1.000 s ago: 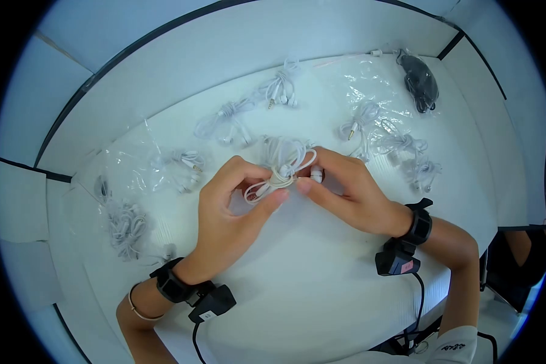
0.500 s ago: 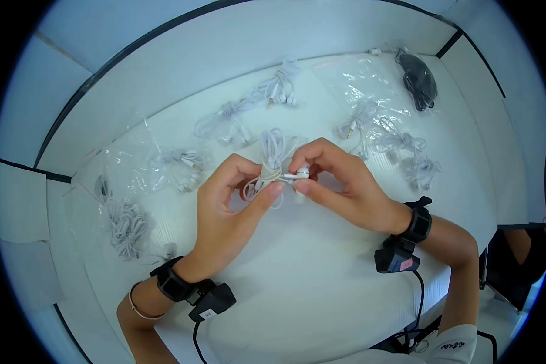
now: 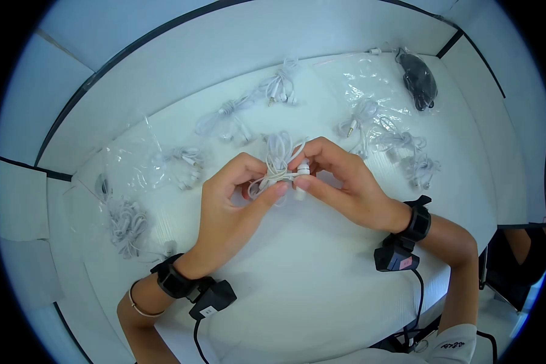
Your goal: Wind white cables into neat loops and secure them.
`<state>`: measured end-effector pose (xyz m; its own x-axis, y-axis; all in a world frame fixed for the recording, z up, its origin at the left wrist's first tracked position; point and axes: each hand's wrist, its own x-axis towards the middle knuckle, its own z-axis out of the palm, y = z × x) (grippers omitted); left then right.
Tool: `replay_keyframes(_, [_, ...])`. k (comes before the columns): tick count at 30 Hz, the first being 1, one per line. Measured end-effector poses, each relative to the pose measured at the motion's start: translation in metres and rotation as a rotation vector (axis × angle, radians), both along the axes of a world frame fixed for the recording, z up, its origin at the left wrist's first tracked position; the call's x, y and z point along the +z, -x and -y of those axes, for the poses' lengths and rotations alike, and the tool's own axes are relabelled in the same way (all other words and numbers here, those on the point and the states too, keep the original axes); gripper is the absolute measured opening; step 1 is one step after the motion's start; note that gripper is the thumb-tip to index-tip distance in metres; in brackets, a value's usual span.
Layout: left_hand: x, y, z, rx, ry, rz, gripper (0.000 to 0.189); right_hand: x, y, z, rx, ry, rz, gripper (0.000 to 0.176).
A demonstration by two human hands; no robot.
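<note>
Between my two hands, above the middle of the white table, is a coiled bundle of white earphones (image 3: pixel 278 151). My left hand (image 3: pixel 233 203) pinches the bundle's lower left part between thumb and fingers. At its right side, my right hand (image 3: pixel 341 185) is closed on the white earbud end (image 3: pixel 303 167), thumb below and fingers above. Loops of cable stand up over the fingertips. Parts of the bundle are hidden behind the fingers. Each wrist wears a black strap with a small device.
More white earphone bundles lie at the back (image 3: pixel 280 88), on the right (image 3: pixel 421 170) and on the left (image 3: pixel 127 227). Clear plastic bags (image 3: pixel 133 161) lie near them. A black bagged cable item (image 3: pixel 417 79) is at the back right. Low white partitions (image 3: pixel 224 45) edge the table.
My left hand has shifted slightly right, nearer my right hand. The cable loops have tilted and moved slightly right, and the earbud end sits a little differently in my right fingers.
</note>
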<state>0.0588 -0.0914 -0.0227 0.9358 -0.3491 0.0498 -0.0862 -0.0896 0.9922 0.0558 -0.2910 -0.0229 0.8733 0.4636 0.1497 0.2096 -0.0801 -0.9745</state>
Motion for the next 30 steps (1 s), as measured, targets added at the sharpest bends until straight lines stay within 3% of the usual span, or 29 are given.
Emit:
replay_keyframes(9, [0.002,0.002,-0.001,0.001,0.028,0.037,0.020,0.003,0.003,-0.003,-0.004,0.058,-0.026,0.025])
replay_keyframes(13, [-0.004,0.001,-0.005,-0.003,0.011,0.056,0.021,0.006,-0.001,-0.001,0.041,0.225,0.179,0.024])
replay_keyframes(25, [-0.003,0.003,-0.003,0.056,0.087,-0.076,0.026,0.003,0.002,-0.003,-0.087,0.064,0.075,0.019])
replay_keyframes(30, [-0.001,0.003,-0.002,0.043,0.111,-0.104,0.027,0.005,0.002,0.002,-0.003,0.112,0.043,0.020])
